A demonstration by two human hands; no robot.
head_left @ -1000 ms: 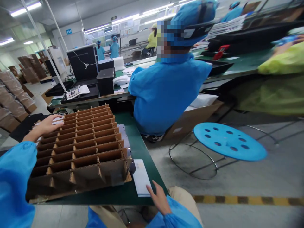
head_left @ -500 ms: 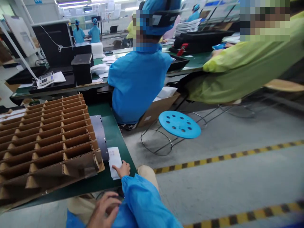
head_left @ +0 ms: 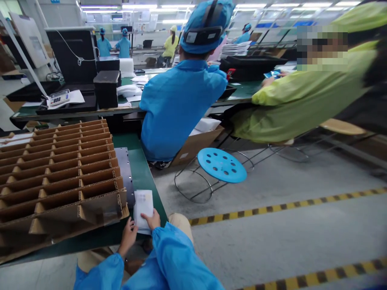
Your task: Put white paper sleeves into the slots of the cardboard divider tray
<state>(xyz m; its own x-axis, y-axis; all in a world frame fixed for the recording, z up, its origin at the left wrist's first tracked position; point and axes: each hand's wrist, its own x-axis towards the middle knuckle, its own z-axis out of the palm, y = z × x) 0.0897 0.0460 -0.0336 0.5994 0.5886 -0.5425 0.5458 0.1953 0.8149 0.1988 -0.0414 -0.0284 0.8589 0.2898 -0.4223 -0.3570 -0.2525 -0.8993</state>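
White packet (head_left: 144, 206) lies between the fingers, with a cardboard divider (head_left: 65, 225) past the left fingertips. The right hand (head_left: 153, 220) pinches the packet's edge, thumb on top; the left hand's (head_left: 129, 234) bent fingers are just beside it. The grey marks (head_left: 145, 197) are too blurred to read.

Packet (head_left: 144, 207) btwn L hand (head_left: 129, 235) & R hand (head_left: 153, 220), on tbl (head_left: 138, 167); divider grid (head_left: 63, 177) on tbl, L of L hand; stool (head_left: 222, 165) ahead-R of R hand, co-worker (head_left: 175, 108) farther ahead.
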